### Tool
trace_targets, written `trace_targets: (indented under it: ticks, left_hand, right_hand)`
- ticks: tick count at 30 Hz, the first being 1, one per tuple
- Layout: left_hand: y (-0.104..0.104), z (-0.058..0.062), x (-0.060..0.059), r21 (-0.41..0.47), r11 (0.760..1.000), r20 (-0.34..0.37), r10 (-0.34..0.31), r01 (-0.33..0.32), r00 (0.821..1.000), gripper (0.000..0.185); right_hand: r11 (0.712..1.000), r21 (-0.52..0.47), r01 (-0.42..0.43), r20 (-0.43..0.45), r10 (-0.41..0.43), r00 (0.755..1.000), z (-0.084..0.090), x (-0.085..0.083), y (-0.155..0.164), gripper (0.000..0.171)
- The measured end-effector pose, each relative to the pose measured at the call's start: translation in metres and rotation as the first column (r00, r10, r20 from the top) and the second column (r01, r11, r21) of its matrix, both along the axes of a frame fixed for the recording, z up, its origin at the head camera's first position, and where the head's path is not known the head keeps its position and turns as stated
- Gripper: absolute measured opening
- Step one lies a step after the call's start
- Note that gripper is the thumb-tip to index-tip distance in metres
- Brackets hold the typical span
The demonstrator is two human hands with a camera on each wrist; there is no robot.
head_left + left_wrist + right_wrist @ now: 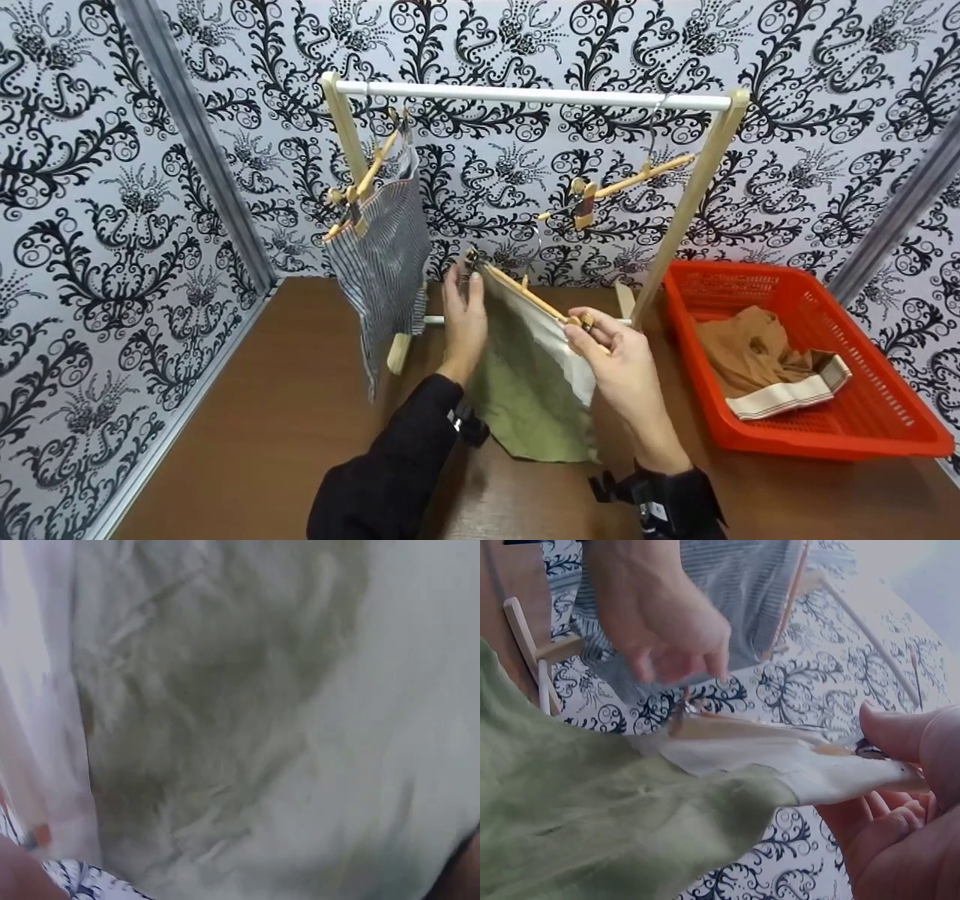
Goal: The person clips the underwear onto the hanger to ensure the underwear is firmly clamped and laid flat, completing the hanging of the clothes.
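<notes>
Head view: both hands, L (463, 315) & R (619, 360), grip wooden hanger (525, 292) w/ green cloth (529, 390) clipped (not yet on rail (525, 96)); striped cloth (382, 262) hung far left.

- Left hand (465, 319): bare, no glove or ring visible; nails short.
- Left arm: long black sleeve reaching the wrist — a small black device is strapped beneath, with a pale mark on it.
- Right hand (626, 367): bare, nails short.
- Right arm: black cuff at the wrist, with a black strapped-on camera mount — blocky housing, small white label.
</notes>
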State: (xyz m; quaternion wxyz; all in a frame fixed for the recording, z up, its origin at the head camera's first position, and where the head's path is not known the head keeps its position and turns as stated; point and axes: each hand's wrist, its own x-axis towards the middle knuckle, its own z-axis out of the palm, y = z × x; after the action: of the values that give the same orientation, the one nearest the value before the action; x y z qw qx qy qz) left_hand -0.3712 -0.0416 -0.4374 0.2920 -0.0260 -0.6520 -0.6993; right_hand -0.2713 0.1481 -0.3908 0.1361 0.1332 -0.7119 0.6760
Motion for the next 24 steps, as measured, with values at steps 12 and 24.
trace_targets:
  ticks: [12, 24]
  left_hand:
    - [-0.009, 0.017, -0.011, -0.037, 0.995, 0.050, -0.090, 0.092, 0.995, 0.059]
    - [-0.008, 0.056, -0.021, 0.175, 0.941, -0.051, -0.286, 0.290, 0.957, 0.074]
  right_hand:
    - [0.993, 0.116, 0.011, -0.126, 0.004, 0.992, 0.003, 0.024, -0.025, 0.034]
    - [0.939, 0.313, 0.144, -0.391, -0.011, 0.920, 0.019, 0.033, -0.051, 0.043]
